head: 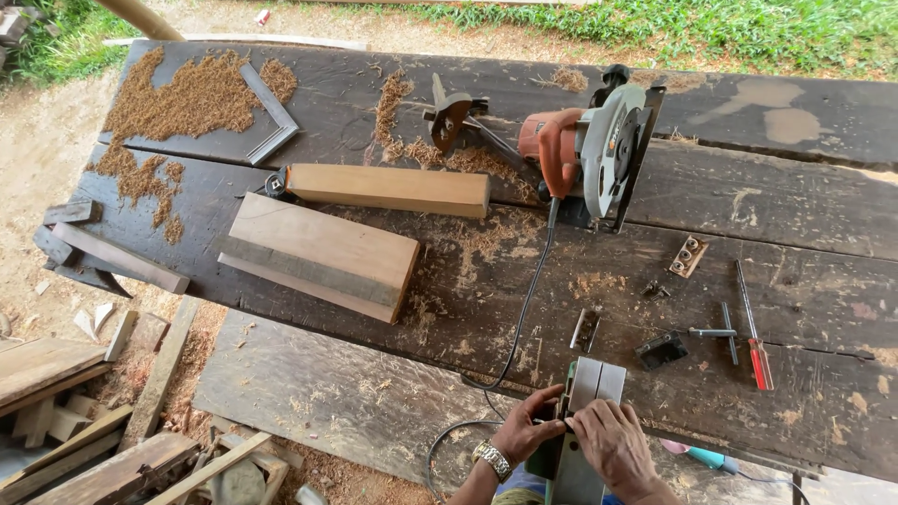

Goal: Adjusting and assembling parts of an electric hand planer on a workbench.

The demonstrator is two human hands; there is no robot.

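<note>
My left hand (526, 427) and my right hand (613, 441) both grip a grey-green power planer (587, 385) at the near edge of the dark wooden workbench (795, 187). The left hand, with a metal wristwatch, clasps the tool's left side. The right hand lies over its top with fingertips pressed near the middle. A black cable (524, 309) runs from an orange circular saw (589, 150) across the bench toward my hands.
Two wood blocks (323, 252) (388, 189) lie at centre left among sawdust. A red-handled screwdriver (754, 332), a small metal blade (586, 329) and black parts (662, 350) sit at right. Scrap timber (84, 421) lies on the ground at left.
</note>
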